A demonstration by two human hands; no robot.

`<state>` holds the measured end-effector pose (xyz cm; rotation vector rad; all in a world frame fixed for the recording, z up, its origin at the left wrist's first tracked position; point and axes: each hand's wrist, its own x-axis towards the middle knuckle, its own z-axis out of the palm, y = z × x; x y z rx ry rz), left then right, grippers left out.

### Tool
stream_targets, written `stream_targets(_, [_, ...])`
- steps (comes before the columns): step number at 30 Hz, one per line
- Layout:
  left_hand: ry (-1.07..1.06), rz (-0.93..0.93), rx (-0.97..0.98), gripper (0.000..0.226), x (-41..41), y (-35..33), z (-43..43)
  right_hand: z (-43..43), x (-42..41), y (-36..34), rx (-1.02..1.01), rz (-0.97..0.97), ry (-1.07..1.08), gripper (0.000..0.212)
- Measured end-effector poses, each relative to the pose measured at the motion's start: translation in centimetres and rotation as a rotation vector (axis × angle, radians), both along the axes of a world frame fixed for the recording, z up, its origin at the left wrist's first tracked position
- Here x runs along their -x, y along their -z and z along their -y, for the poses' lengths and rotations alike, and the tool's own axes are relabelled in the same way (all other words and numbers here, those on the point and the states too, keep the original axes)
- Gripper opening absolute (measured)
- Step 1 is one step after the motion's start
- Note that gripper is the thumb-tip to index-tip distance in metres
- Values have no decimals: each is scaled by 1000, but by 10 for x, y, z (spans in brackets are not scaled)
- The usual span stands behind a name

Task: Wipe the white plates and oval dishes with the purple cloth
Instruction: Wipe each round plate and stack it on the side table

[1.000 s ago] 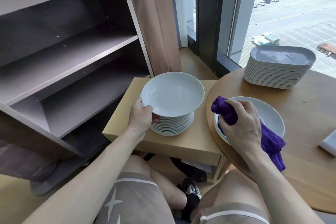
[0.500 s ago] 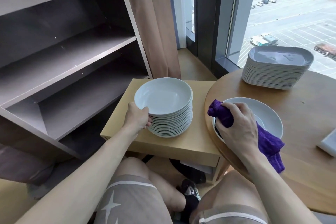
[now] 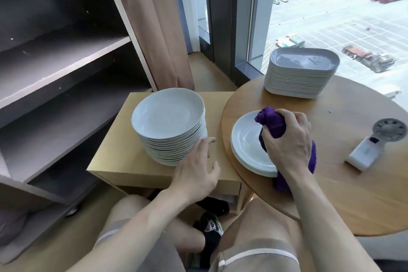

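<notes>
Right hand (image 3: 287, 143) clenched the bunched purple cloth (image 3: 272, 121) on the top plate of the short stack (image 3: 245, 146) on the round table (image 3: 331, 183). Left hand (image 3: 196, 170) was slack and empty, just beside the tall plate stack (image 3: 170, 123). Could not tell which plate pile was finished; the oval dishes (image 3: 300, 77) looked untouched, so much likely remained.

The left hand (image 3: 196, 170) hovers palm down, its fingers (image 3: 206, 142) loosely straight and a little spread, holding nothing. Its bare forearm slants back from them toward the body. The right hand (image 3: 287, 142) is knuckles up, its fingers (image 3: 297, 118) curled tight round the bunched purple cloth (image 3: 272, 122), with the forearm behind.
</notes>
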<state>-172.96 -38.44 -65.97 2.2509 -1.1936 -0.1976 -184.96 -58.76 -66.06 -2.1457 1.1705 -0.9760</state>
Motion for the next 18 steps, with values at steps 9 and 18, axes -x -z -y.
stream_targets(9, [66,-277,-62,68,-1,26,83,24,15,2,-199,-66,120,48])
stream_targets(18, [64,-521,-114,96,1,58,79,23,12,14,-177,-548,-16,66])
